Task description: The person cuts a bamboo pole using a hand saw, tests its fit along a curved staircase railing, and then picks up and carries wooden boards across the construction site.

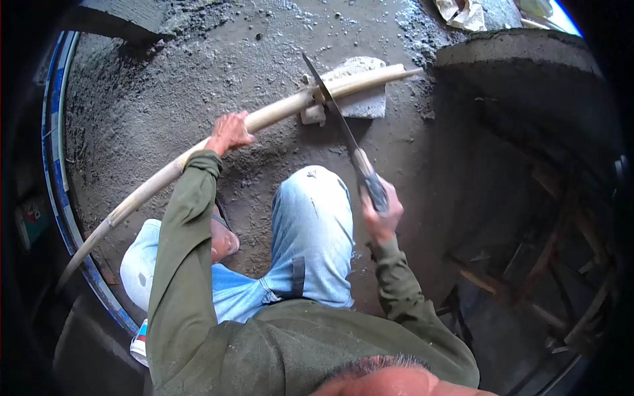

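Observation:
A long bamboo pole (281, 111) runs from the lower left up to the right. Its upper part rests across a pale concrete block (370, 102) on the ground. My left hand (231, 131) is closed around the pole, left of the block. In my right hand (381, 211), fingers wrapped round the handle, is a machete (342, 125). Its dark blade points up and to the left and crosses the pole over the block, beside a broken or notched spot. Whether the edge touches the bamboo is hard to tell.
My bent knee (314, 224) is close below the block. Rough grey cement ground (165, 105) surrounds it. A blue-and-white strip (58, 132) curves along the left side. On the right are a concrete ledge (515, 49) and dark wooden pieces (479, 280).

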`<state>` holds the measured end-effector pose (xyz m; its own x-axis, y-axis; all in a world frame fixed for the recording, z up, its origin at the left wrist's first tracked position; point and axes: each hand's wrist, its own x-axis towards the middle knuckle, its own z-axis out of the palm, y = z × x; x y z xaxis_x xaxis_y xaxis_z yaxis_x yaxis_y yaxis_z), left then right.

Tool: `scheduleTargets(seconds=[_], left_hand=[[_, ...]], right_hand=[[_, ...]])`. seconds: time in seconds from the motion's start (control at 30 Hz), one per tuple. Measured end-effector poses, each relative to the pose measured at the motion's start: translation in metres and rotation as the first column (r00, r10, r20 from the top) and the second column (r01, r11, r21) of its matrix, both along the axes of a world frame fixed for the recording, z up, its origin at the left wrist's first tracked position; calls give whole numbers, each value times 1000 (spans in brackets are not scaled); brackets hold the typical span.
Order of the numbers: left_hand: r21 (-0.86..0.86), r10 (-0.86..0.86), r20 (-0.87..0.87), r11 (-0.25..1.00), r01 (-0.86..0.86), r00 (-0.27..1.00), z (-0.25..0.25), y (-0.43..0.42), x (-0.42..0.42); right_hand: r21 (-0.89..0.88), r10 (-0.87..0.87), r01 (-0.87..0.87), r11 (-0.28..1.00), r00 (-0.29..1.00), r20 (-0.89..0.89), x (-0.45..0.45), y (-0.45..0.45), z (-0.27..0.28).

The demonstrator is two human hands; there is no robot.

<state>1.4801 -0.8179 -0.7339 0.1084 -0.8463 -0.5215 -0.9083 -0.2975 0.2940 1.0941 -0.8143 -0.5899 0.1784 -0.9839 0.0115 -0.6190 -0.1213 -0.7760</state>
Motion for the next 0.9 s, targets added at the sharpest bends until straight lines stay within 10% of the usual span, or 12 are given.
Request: scheduleTargets(seconds=[0.33, 0.4, 0.47, 0.73, 0.8, 0.9], left_hand=[[32, 13, 22, 999, -14, 1000, 5, 0, 3], [3, 47, -25, 999, -47, 999, -1, -5, 4], [-32, 3, -23, 999, -3, 1000, 3, -4, -1], [-56, 19, 34, 998, -17, 999, -5, -22, 13], [-29, 10, 14, 1000, -9, 1000, 0, -21, 4], [-6, 22, 15, 1000, -22, 1000, 10, -12, -6]], right_hand=[[-31, -13, 12, 999, 1000, -20, 17, -13, 8], [203, -163, 158, 966, 987, 8, 11, -26, 15], [-37, 88, -89, 995, 995, -41, -9, -10, 19], [176, -206, 202, 963, 979, 0, -12, 0, 19], [-14, 71, -72, 997, 997, -41, -16, 3, 23], [44, 3, -3, 999, 1000, -14, -25, 8, 31]])
